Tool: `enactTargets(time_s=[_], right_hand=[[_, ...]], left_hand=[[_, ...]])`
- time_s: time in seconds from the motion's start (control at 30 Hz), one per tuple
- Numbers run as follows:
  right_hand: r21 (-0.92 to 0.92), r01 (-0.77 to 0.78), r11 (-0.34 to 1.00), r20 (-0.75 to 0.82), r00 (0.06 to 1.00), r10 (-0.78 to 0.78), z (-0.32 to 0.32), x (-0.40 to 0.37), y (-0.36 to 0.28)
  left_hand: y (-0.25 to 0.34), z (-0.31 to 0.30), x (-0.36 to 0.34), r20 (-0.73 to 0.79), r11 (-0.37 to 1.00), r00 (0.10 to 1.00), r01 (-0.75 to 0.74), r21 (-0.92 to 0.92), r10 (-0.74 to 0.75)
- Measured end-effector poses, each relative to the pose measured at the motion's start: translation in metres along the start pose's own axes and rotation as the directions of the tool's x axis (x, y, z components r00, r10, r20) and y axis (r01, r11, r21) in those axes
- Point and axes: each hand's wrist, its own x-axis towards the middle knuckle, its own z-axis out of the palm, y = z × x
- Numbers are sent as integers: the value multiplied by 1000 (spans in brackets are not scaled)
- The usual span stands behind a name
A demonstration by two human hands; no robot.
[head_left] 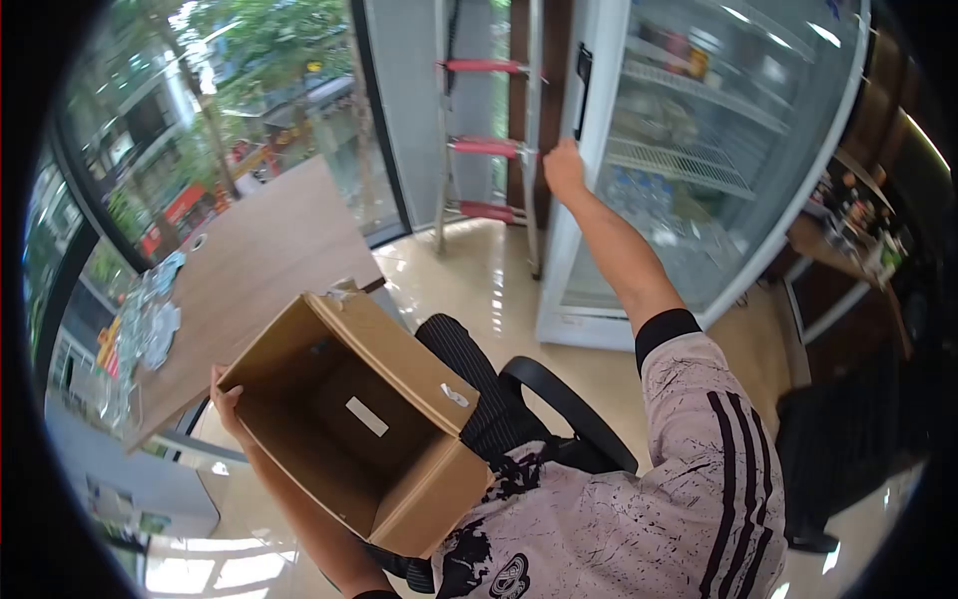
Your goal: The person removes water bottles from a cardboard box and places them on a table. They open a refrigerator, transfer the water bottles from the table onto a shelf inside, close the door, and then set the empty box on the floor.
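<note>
An open-topped cardboard box (414, 374) is tilted against my body, its inside facing up; a white strip (367, 416) shows on the inner surface. My left hand (228, 401) grips the box's left edge, thumb over the rim. My right arm reaches forward to a glass-door refrigerator (579, 215). Closed fingers of my right hand (565, 172) are at the lower end of its black door handle (584, 85); part of the grip is hidden behind the hand. Behind the glass, wire shelves hold bottles and containers, blurred. The door looks closed.
A wooden table (279, 235) stands at left by the windows, with crumpled clear plastic packaging (160, 324) on it. A ladder (486, 148) leans left of the refrigerator. A black chair armrest (559, 394) is beside me; another dark chair (838, 449) stands at right.
</note>
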Motion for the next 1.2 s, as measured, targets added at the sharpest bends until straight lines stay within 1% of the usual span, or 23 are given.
enactTargets(time_s=[0.03, 0.07, 0.1, 0.13, 0.2, 0.23, 0.27, 0.3, 0.33, 0.4, 0.43, 0.5, 0.6, 0.67, 0.73, 0.87, 0.93, 0.97, 1.03, 1.07, 1.13, 1.17, 1.2], right_hand=[[28, -100, 995, 41, 994, 99, -1, -8, -7], [-37, 39, 999, 39, 999, -38, -44, -27, 3], [-98, 182, 978, 37, 983, -180, -103, -42, 18], [-107, 184, 977, 55, 982, -179, -130, -55, 26], [118, 290, 950, 84, 950, -301, -165, -79, 34], [112, 290, 950, 103, 948, -302, -179, -92, 35], [146, 264, 953, 48, 961, -273, -192, -104, 37], [178, 236, 955, -7, 971, -239, -202, -117, 40], [164, 228, 960, 9, 973, -232, -211, -130, 43], [309, 268, 912, -275, 944, -184, -228, -157, 51], [300, 264, 917, -265, 946, -185, -234, -171, 54], [311, 260, 914, -375, 917, -133, -249, -197, 66], [248, 247, 937, -424, 897, -124, -275, -226, 80], [273, 219, 937, -421, 903, -88, -290, -242, 87], [274, 217, 937, -471, 880, -66, -301, -258, 97], [207, 179, 962, -447, 892, -70, -313, -306, 119], [86, -3, 996, -582, 812, 53, -302, -342, 130], [77, -4, 997, -573, 818, 47, -306, -356, 137], [30, -174, 984, -550, 819, 162, -315, -374, 144], [30, -172, 985, -541, 826, 161, -318, -379, 146], [69, -445, 893, -592, 702, 396, -328, -389, 144], [-72, -617, 783, -414, 733, 540, -348, -393, 142], [174, -719, 673, -458, 545, 702, -341, -399, 142]], left_hand=[[1, 6, 1, 18, 997, 997, 72, -35, -71], [-3, 8, 4, 16, 995, 995, 95, -41, -95], [-7, 11, 7, 8, 993, 994, 110, -50, -110], [-8, 21, 9, 30, 990, 993, 114, -86, -112], [-16, 22, 15, 64, 988, 990, 131, -85, -126], [-20, 21, 17, 100, 988, 987, 134, -78, -126], [-23, 21, 18, 112, 985, 984, 151, -86, -141], [-27, 22, 21, 205, 977, 967, 177, -117, -151], [-30, 23, 23, 296, 968, 943, 203, -147, -153], [-33, 40, 21, 312, 959, 939, 211, -188, -145], [-34, 52, 19, 311, 955, 941, 204, -216, -131], [-37, 75, 15, 338, 947, 933, 216, -239, -128], [-45, 101, 15, 384, 938, 915, 231, -259, -120], [-60, 108, 21, 412, 944, 900, 248, -219, -141], [-70, 118, 24, 433, 939, 890, 258, -226, -140], [-81, 145, 29, 485, 919, 855, 324, -226, -182], [-91, 159, 29, 511, 902, 834, 364, -232, -205], [-97, 164, 29, 539, 900, 819, 369, -231, -197], [-106, 173, 31, 564, 896, 802, 379, -230, -195], [-110, 176, 32, 564, 881, 797, 408, -239, -216], [-116, 179, 32, 566, 865, 783, 449, -226, -259], [-115, 183, 34, 570, 854, 774, 469, -226, -275], [-115, 188, 35, 580, 840, 760, 495, -225, -293]])
